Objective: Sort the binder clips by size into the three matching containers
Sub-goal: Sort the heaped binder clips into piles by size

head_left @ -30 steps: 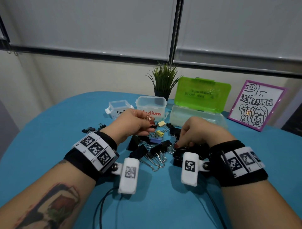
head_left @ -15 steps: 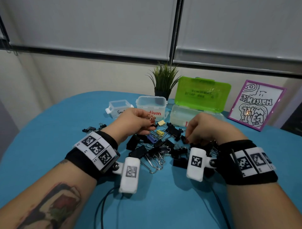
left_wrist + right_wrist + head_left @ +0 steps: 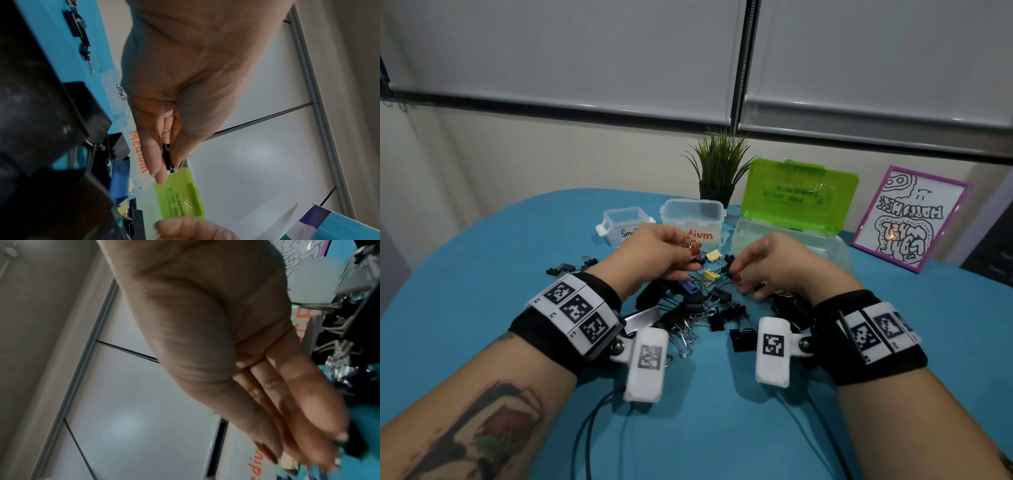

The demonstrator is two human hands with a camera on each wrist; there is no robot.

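A pile of binder clips (image 3: 705, 308), mostly black with two yellow ones (image 3: 710, 274) and a blue one (image 3: 690, 287), lies on the blue table between my hands. Behind it stand the clear "Small" box (image 3: 625, 222), the "Medium" box (image 3: 693, 219) and the large box (image 3: 787, 240) with its green lid (image 3: 799, 195) raised. My left hand (image 3: 693, 255) hovers over the pile and pinches a small black clip (image 3: 167, 154), wire handles sticking up. My right hand (image 3: 735, 272) reaches into the pile's far middle, thumb and forefinger closing on a small black clip (image 3: 729, 269).
A potted plant (image 3: 719, 171) stands behind the Medium box and a framed drawing (image 3: 907, 219) leans at the back right. A few small black clips (image 3: 561, 269) lie apart at the left. Cables (image 3: 592, 428) run under my left wrist.
My right hand rose from the near right of the pile, then swung left and down to the pile's far middle. My left hand has hardly moved and keeps its clip.
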